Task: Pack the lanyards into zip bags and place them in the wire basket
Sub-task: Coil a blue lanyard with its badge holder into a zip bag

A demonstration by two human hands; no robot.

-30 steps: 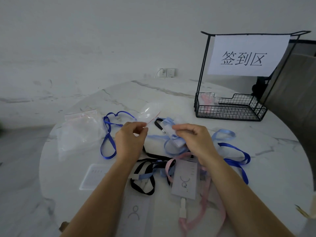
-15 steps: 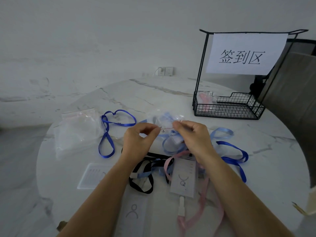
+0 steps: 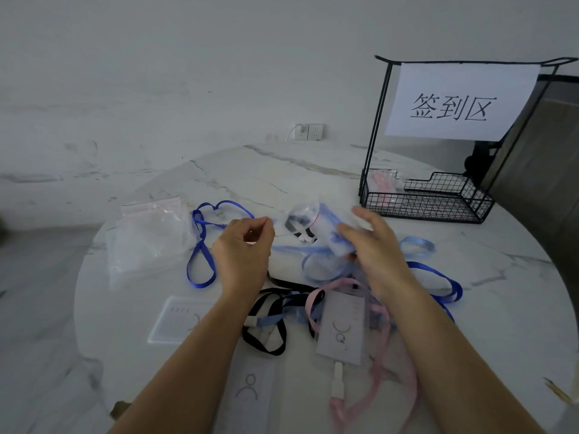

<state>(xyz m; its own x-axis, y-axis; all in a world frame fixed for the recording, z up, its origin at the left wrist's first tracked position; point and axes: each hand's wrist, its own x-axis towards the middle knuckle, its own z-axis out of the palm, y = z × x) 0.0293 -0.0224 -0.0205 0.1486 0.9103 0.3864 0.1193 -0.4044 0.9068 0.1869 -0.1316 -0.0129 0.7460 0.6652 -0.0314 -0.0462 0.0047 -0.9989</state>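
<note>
Main risk: the bag isn't sealed. It's up off the table btwn your hands, blurred, w/ a light-blue lanyard bunched inside by your R hand. Can't tell if the red zip strip is pressed closed end to end. If not, the strap can slide out en route to the basket.

A light-blue loop lies just below the bag; can't tell if it's a tail of the same lanyard. If it is, it'll jam the zip or drag.

Your R forearm also crosses over the pink lanyard, near a dark-blue lanyard. A fast reach twd the basket could snag them and pull the pile along. The basket is well apart, far R, w/ one pink pack in it.

Pose:
- **L hand**: fingers curled, thumb to forefinger at the bag's left edge. Seems to pinch it, tho blur leaves that unsure.
- **R hand:** fingers straight and spread, bag resting against them, thumb hidden.
</note>
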